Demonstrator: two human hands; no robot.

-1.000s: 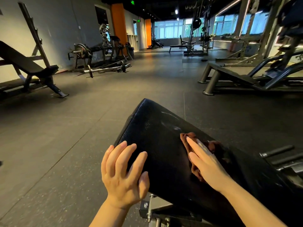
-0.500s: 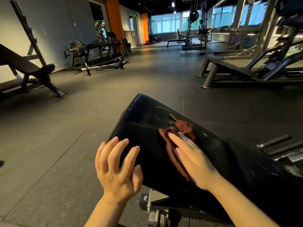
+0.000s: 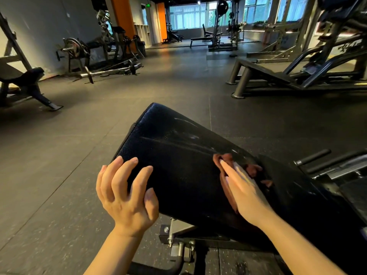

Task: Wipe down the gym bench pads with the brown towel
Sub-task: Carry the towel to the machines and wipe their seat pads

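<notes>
A black bench pad [image 3: 178,155], tilted and streaked with wet smears, fills the foreground above a dark rubber gym floor [image 3: 79,135]. The left hand [image 3: 125,195] rests on the pad's near left edge, fingers spread and loosely bent. The right hand [image 3: 244,189] presses flat, fingers straight, on the crumpled brown towel [image 3: 252,168] on the pad's right side.

brown towel [image 3: 228,187] mostly under right hand [image 3: 245,192]
</notes>
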